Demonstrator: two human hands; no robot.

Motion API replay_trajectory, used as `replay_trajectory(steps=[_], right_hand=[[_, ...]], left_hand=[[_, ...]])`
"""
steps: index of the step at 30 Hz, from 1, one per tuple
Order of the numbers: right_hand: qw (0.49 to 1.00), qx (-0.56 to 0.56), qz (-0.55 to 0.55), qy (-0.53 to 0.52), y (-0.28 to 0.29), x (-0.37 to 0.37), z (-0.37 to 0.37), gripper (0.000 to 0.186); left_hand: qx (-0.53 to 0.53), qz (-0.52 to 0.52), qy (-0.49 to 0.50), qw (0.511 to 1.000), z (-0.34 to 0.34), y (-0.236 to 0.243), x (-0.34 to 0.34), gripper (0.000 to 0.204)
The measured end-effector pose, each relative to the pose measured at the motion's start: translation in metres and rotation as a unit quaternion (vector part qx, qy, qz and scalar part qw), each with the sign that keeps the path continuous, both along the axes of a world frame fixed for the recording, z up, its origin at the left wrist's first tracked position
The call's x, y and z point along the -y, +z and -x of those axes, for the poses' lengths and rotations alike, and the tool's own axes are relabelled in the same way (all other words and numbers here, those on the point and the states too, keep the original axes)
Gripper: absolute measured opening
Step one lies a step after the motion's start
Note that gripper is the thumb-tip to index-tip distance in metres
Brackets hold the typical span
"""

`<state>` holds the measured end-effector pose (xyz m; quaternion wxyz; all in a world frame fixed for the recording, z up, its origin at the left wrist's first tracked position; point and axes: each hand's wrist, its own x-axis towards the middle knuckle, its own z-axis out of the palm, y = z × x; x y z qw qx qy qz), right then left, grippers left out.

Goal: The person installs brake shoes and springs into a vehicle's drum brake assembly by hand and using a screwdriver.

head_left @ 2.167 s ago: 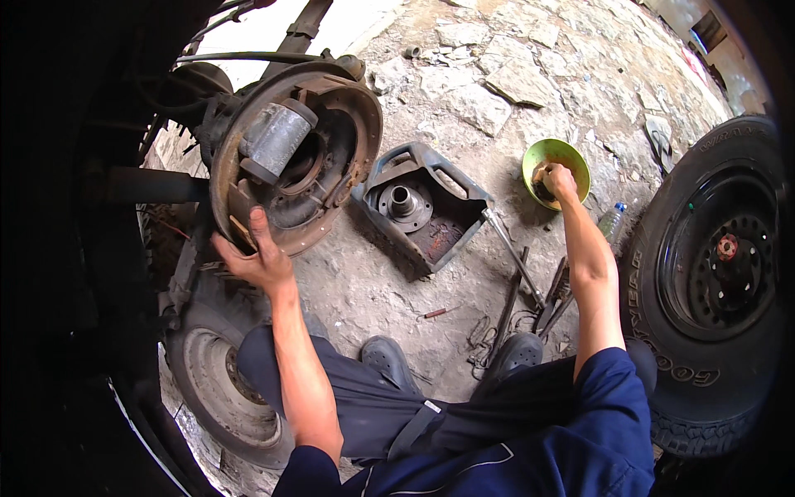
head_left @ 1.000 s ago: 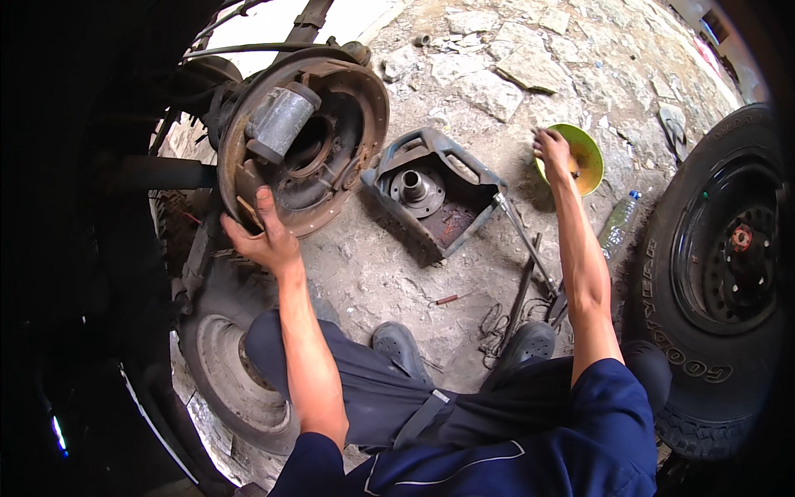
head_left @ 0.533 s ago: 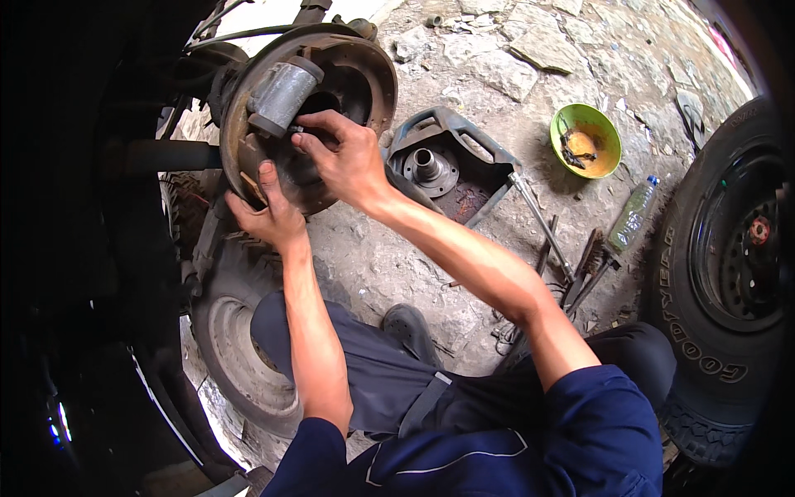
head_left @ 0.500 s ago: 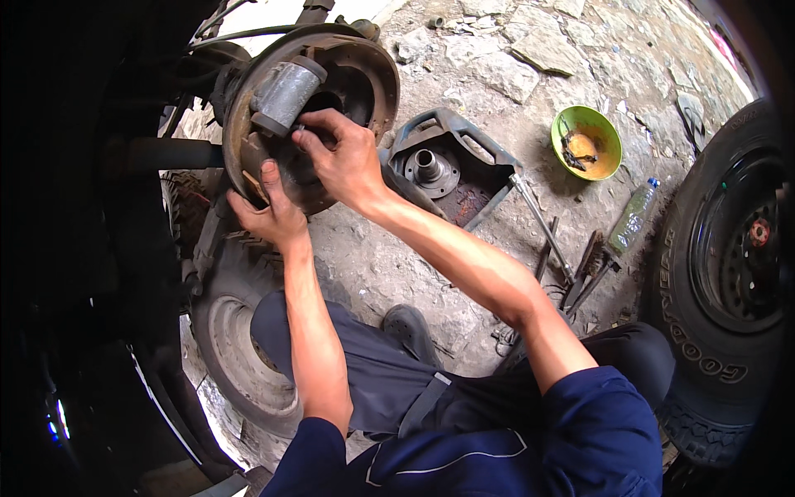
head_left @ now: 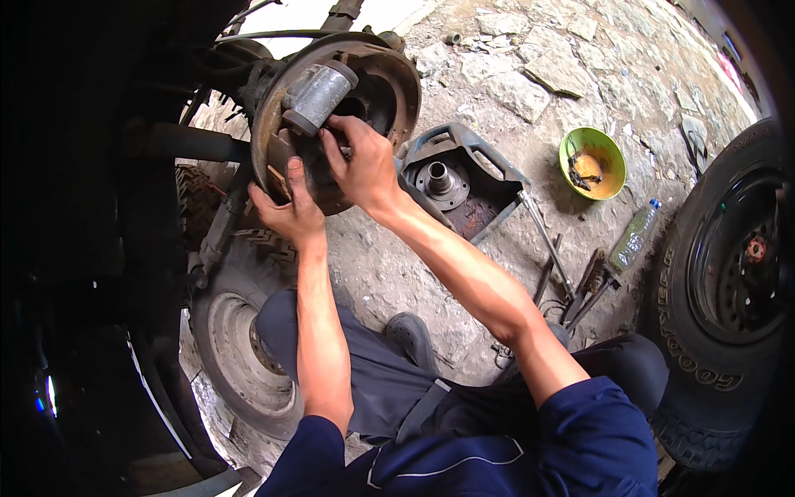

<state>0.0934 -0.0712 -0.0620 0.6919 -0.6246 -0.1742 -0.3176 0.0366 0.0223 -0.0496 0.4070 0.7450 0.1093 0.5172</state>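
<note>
A round, rusty brake backing plate (head_left: 404, 103) sits on the axle at the upper left. A grey metal wheel cylinder (head_left: 323, 93) is mounted on its face. My left hand (head_left: 291, 211) is closed on the plate's lower rim, the thumb in front and the fingers curled round behind. My right hand (head_left: 364, 166) is just below the cylinder's lower end. Its thumb and forefinger are pinched close together there, and what they hold, if anything, is too small to make out.
A cut-open plastic can (head_left: 489, 217) holds a flanged wheel hub (head_left: 439, 184). Right of it are a green bowl (head_left: 614, 157), a plastic bottle (head_left: 636, 236) and a long metal wrench (head_left: 546, 244). Tyres stand at the right (head_left: 687, 348) and below the axle (head_left: 224, 331).
The whole view has shifted, so the plate and both hands appear slightly further right and lower. Both hands keep nearly the same places on the brake assembly.
</note>
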Motion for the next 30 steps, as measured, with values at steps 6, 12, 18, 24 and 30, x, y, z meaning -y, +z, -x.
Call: replay_trajectory(steps=[6,12,18,24,30], right_hand=[[0.996,0.047,0.067,-0.032,0.0,0.003,0.002,0.02],[0.995,-0.034,0.089,0.019,0.006,0.002,0.007,0.022],[0.965,-0.232,-0.013,0.119,0.023,0.003,0.013,0.024],[0.995,-0.099,-0.014,0.02,0.013,-0.001,0.009,0.018],[0.981,-0.14,-0.123,0.056,0.011,-0.005,0.003,0.021]], left_hand=[[0.01,-0.015,-0.004,1.0,0.0,0.0,0.001,0.056],[0.013,-0.014,-0.008,1.0,-0.001,-0.002,-0.002,0.056],[0.022,-0.023,-0.005,0.999,-0.004,-0.006,-0.005,0.056],[-0.005,-0.017,-0.01,1.0,-0.001,-0.005,-0.003,0.054],[0.035,0.004,-0.037,0.999,-0.004,-0.001,0.005,0.051]])
